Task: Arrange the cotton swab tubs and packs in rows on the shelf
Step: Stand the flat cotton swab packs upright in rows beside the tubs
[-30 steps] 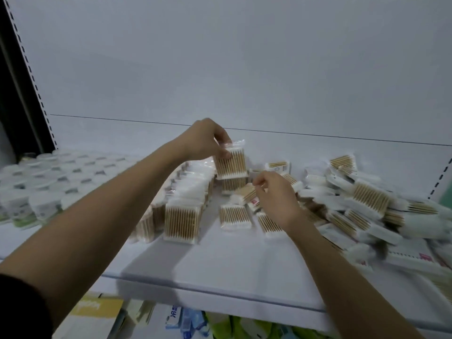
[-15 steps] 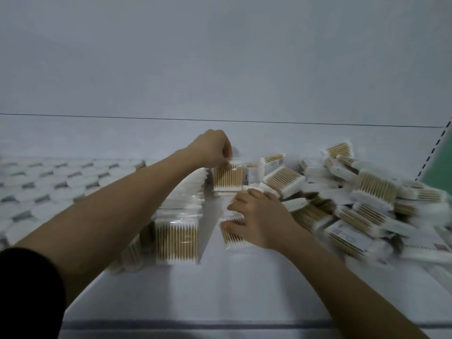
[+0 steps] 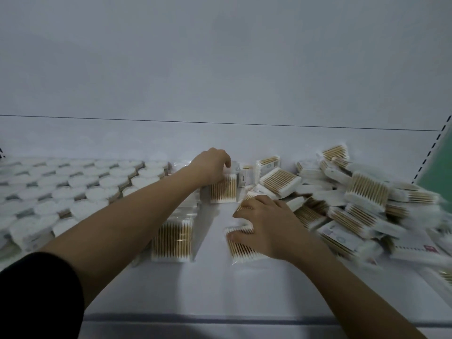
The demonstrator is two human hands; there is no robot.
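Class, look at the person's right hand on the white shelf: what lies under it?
Under the right hand lies a flat clear pack of wooden-stemmed cotton swabs, its near end showing. The hand covers the pack's far part.

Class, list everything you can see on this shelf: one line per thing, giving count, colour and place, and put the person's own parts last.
Round tubs: many, white lids, in rows at the shelf's left.
Standing packs: a row running front to back, clear wrap with tan sticks and white tips, centre-left.
Upright pack: one, same colours, at the back centre under the left hand.
Flat pack: one, same colours, lying at centre under the right hand.
Loose packs: an untidy heap, too many to count, right side.
Shelf: one, white, with a white back panel.
Left hand: grips the upright pack's top; black sleeve on that arm.
Right hand: fingers spread, resting on the flat pack.
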